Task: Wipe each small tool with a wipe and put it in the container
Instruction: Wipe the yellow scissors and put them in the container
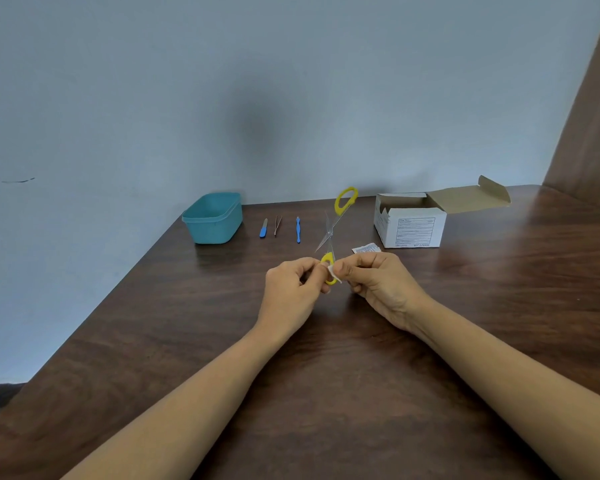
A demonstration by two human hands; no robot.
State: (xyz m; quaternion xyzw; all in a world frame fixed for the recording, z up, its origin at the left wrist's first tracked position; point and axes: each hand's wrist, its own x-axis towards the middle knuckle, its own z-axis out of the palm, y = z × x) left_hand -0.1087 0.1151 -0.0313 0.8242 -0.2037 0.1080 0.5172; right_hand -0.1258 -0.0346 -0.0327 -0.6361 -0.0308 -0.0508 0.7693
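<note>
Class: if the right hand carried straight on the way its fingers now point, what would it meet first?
The right hand points left. Its wipe seems pressed against the yellow handle loop of the scissors, so it would meet that first, with the left hand close behind. Depth is hard to judge.

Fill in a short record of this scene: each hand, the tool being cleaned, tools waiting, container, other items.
Left hand: grips one yellow handle of the open scissors
Right hand: pinches a white wipe against that handle
Waiting on table: blue-handled file, tweezers, blue tool
Container: teal, back left, no tool visible inside
Other: open white box, torn wrapper beside it
</note>
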